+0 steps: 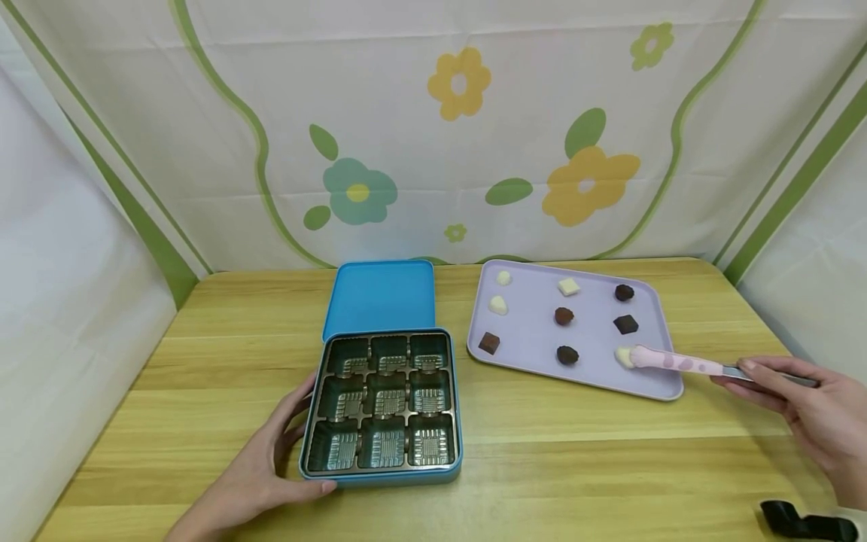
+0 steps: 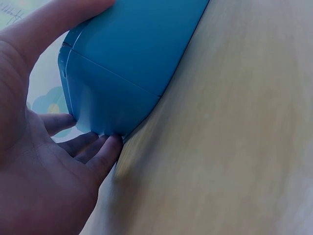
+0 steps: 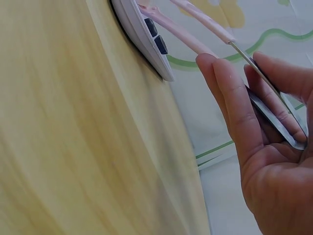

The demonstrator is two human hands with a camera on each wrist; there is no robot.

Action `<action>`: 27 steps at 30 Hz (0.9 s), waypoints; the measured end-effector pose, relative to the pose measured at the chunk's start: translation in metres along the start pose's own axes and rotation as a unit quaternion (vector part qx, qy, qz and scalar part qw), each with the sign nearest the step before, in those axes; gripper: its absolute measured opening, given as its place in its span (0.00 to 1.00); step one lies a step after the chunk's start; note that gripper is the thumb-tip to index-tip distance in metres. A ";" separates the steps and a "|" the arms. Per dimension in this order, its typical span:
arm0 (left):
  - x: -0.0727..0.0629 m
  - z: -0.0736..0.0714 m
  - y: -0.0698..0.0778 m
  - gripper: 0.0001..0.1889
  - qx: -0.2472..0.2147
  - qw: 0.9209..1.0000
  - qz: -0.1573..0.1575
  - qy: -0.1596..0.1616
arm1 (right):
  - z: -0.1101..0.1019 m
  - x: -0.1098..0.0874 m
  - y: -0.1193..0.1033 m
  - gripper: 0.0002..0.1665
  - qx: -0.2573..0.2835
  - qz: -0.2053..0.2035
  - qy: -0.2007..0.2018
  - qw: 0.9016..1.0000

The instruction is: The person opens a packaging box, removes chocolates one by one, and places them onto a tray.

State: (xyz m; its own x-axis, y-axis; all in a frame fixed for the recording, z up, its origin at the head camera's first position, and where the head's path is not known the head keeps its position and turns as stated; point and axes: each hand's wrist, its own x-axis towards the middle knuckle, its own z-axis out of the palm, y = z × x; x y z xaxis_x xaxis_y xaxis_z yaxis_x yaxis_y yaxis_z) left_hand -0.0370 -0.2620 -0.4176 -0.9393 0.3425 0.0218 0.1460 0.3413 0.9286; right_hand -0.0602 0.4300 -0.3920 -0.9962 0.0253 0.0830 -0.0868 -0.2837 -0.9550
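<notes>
My left hand (image 1: 260,459) grips the front left corner of a blue tin (image 1: 379,479), thumb along the front wall and fingers against the left side. A dark plastic insert (image 1: 366,410) with several bare square compartments sits in the tin. My right hand (image 1: 806,406) holds metal tongs (image 1: 684,363) with pink patterned tips between thumb and fingers. Those tips meet a small white chocolate (image 1: 624,357) near the front right corner of a lilac tray (image 1: 528,354). In the right wrist view the two tong arms (image 3: 208,20) stand apart, while the tray's edge hides the tips' ends.
More chocolates lie spread on the tray, among them a dark square (image 1: 626,324), a brown cube (image 1: 489,343) and a white square (image 1: 569,286). The blue lid (image 1: 382,297) lies behind the tin. A flowered cloth (image 1: 406,90) rises behind the wooden table (image 1: 576,467).
</notes>
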 end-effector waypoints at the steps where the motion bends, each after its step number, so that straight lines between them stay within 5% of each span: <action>1: 0.000 0.000 0.000 0.66 0.000 1.000 0.000 0.000 | 0.000 0.000 0.000 0.24 -0.001 -0.001 0.000 1.000; 10: -0.001 0.000 -0.001 0.66 0.007 1.000 -0.016 0.000 | -0.007 0.001 0.004 0.25 0.052 -0.057 -0.023 0.997; 27: -0.001 -0.001 -0.002 0.66 0.007 1.000 -0.018 -0.001 | -0.007 0.000 -0.001 0.25 0.029 -0.053 -0.021 0.998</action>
State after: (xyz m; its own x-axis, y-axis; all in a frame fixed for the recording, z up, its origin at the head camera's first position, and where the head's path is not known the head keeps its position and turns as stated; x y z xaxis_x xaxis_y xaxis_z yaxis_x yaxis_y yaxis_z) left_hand -0.0364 -0.2640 -0.4195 -0.9435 0.3312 -0.0124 0.1161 0.3651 0.9237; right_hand -0.0602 0.4365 -0.3930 -0.9804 0.0192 0.1961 -0.1910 -0.3370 -0.9219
